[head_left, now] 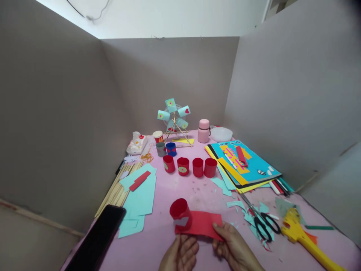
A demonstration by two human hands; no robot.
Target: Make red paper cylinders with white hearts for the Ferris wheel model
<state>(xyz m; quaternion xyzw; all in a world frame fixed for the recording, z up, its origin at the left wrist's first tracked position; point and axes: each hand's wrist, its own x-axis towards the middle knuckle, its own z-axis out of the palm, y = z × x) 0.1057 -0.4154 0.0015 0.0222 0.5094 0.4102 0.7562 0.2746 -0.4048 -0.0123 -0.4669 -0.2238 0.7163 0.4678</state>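
Near and central, the red strip (pixel 207 224) stretched left to right, a plain oblong, its near edge bowing slightly! And across its left end, overlapping it, was the red cup (pixel 180 214): round, upright, mouth open to the top, a grey patch (pixel 181 221), notched heart-like, on its near wall!

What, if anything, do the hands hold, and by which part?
The right hand pinches the red paper by its right end. Whether the left hand also holds it cannot be told.
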